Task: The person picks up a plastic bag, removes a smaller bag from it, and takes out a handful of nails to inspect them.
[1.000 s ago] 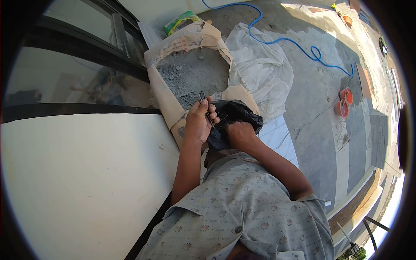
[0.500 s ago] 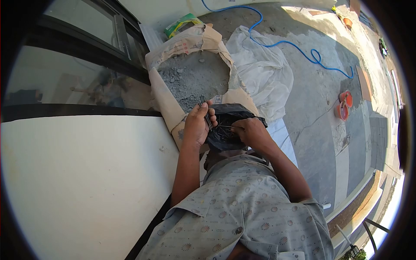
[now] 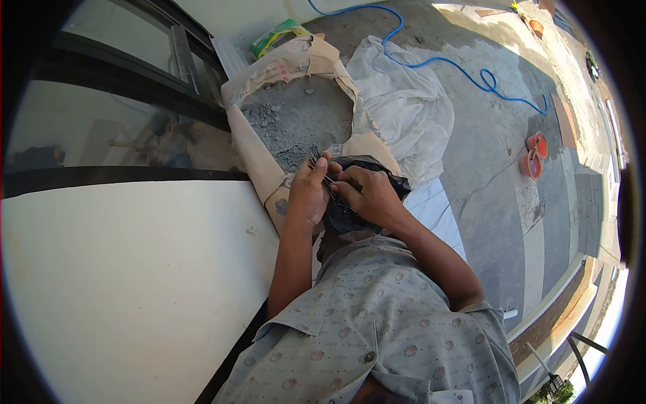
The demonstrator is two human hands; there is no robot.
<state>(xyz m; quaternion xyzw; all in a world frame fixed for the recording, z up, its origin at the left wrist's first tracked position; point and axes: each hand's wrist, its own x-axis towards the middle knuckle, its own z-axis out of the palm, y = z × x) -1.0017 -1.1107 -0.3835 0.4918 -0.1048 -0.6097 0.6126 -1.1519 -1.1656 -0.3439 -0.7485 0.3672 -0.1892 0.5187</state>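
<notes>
My left hand (image 3: 309, 194) is closed round a bunch of thin dark metal pieces (image 3: 315, 159), like nails or wires, that stick up past its thumb. Close beside it, my right hand (image 3: 369, 195) pinches at the lower part of the same bunch; what lies between its fingertips is too small to make out. Under and behind both hands is an open black plastic bag (image 3: 343, 219), partly hidden by my right hand. Just beyond stands a torn paper sack (image 3: 252, 145) holding grey powder with lumps.
White sheeting (image 3: 410, 108) lies right of the sack. A blue hose (image 3: 464, 69) curls over the floor, with red buckets (image 3: 531, 165) farther right. A white surface (image 3: 134, 269) and a dark window frame (image 3: 121, 172) are at the left. A green and yellow bag (image 3: 279, 34) sits behind.
My right hand has moved left and up from the black bag to the bunch in my left hand. My left hand has stayed nearly in place, still holding the pieces.
</notes>
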